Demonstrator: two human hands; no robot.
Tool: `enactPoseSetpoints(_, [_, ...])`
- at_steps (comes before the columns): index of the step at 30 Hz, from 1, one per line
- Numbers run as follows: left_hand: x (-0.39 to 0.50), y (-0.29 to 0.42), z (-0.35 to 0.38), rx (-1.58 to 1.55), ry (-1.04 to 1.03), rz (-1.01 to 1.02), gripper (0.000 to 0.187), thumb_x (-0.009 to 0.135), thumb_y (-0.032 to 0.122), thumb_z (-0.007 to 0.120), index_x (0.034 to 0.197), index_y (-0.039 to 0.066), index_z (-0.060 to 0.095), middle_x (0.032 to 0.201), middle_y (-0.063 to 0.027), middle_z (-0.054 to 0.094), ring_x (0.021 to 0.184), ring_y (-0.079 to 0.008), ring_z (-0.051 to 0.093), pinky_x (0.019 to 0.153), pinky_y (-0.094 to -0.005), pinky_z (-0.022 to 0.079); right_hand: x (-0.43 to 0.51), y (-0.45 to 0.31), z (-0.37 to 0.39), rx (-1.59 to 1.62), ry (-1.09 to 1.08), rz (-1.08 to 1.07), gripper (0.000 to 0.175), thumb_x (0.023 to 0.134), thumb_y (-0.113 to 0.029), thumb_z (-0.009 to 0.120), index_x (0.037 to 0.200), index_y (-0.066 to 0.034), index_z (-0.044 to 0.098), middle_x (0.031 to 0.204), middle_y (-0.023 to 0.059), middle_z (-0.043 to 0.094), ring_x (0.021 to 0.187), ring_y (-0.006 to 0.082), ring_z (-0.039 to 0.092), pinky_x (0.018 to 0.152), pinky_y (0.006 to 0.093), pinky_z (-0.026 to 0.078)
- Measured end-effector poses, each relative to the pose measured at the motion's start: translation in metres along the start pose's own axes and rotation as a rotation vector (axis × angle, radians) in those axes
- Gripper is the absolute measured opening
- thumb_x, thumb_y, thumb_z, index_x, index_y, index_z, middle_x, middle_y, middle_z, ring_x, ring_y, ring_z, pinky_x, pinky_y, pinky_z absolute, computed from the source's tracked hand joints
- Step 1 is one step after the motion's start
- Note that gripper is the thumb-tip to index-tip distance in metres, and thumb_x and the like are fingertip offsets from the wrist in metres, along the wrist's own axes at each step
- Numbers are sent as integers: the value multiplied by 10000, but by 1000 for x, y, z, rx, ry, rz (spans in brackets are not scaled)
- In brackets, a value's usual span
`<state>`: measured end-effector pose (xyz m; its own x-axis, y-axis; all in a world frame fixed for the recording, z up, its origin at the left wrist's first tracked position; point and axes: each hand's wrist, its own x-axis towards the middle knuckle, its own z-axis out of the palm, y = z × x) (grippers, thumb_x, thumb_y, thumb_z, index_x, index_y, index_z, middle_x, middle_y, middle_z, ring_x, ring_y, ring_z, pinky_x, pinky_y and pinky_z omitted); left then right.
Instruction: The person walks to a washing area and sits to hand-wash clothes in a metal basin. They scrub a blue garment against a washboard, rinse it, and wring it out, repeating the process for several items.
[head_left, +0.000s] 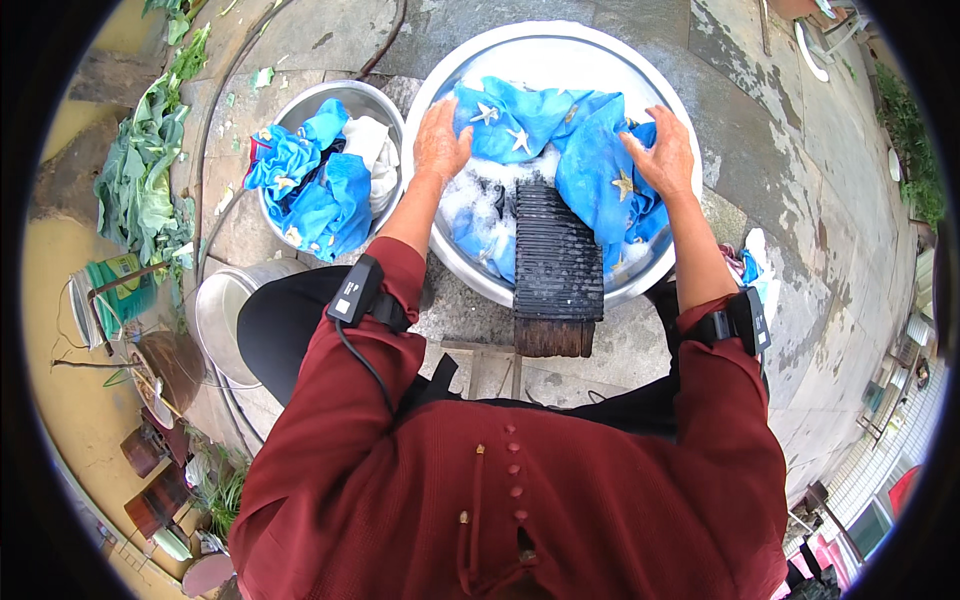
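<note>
A large metal basin (551, 34) holds white suds and a wet blue cloth with a starfish print (592, 161). At the cloth's left end is my left hand (441, 141), fingers spread; whether it grips any cloth is unclear. My right hand (664, 154) is at the cloth's right side, thumb and fingers apart, and its contact with the fabric is partly hidden. Between my arms a dark ridged washboard (559, 251) leans in the basin, its worn wooden end (555, 339) over the near rim. More blue cloth shows under the suds left of the board.
A smaller metal basin (390, 112) with blue and white cloths stands to the left. Nearer me is a pale bucket (221, 322). A hose (202, 165) runs along the paving beside leafy greens (146, 172). Some fabric (757, 262) lies right of the large basin.
</note>
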<state>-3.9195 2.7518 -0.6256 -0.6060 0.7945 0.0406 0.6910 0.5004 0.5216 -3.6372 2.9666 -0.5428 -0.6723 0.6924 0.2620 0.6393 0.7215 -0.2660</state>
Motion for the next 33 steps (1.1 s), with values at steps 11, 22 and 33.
enactPoseSetpoints(11, [17,4,75,318,-485,33,1056,673,634,722,1501,191,238,1578,-132,80,1445,-321,126,1145,-496,193,15,-69,160,-150,-433,-31,827,758,-657,607,1438,-235,397,1510,121,292,1348,455,278,1037,679,206])
enactPoseSetpoints(22, [67,-36,125,201,-904,106,388,881,235,479,1232,86,551,1246,-153,599,1050,-325,616,903,-449,490,65,-35,242,78,-547,181,577,798,-394,625,1246,-37,554,1269,181,543,1144,362,523,985,467,399])
enactPoseSetpoints(33, [54,26,91,-2350,-232,-940,383,925,296,525,1178,11,560,1042,-105,630,950,-248,626,843,-396,531,13,-154,140,533,-106,-202,211,725,-206,709,877,-81,633,782,110,581,690,336,608,607,448,499])
